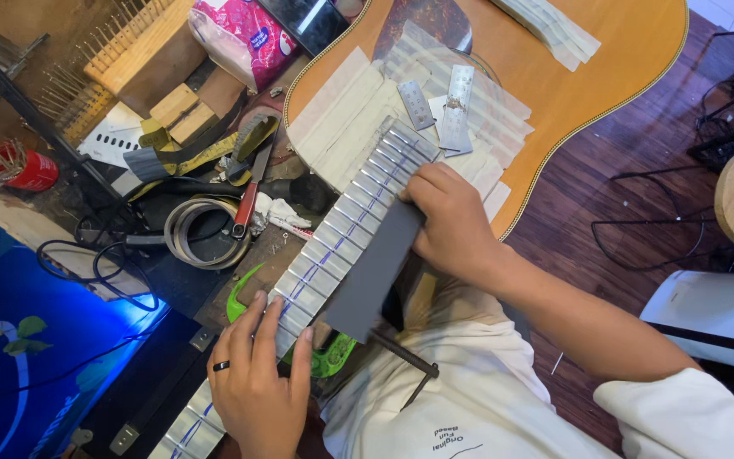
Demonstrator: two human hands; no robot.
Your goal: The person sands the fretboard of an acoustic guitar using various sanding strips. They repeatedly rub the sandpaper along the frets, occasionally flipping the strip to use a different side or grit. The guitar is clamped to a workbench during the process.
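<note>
1. Your right hand (450, 223) curls its fingers over the upper end of the long flat dark grey block (375, 270), thumb tucked beneath. Press evenly so the block lies flat across the frets, not tilted onto one edge.
2. Your left hand (256, 382), wearing a dark ring, lies at 7 o'clock from the block, fingers extended and close together, tips pressing the masked guitar fretboard (333, 229). Hold it there as a brace against sliding.
3. The fretboard runs from 7 o'clock to 1 o'clock through the middle of the view, covered in pale tape strips with bright metal frets between and purple-blue marks down the centre. Judge by those marks: stroke along the neck's length.
4. The glossy amber wooden guitar body (605, 76) at 1 o'clock is shielded by matte pale tape; two small drilled steel plates (439, 109) rest there.
5. A green plastic neck rest (244, 297) shows beneath; red-handled pliers (248, 200) lie at 10 o'clock.
</note>
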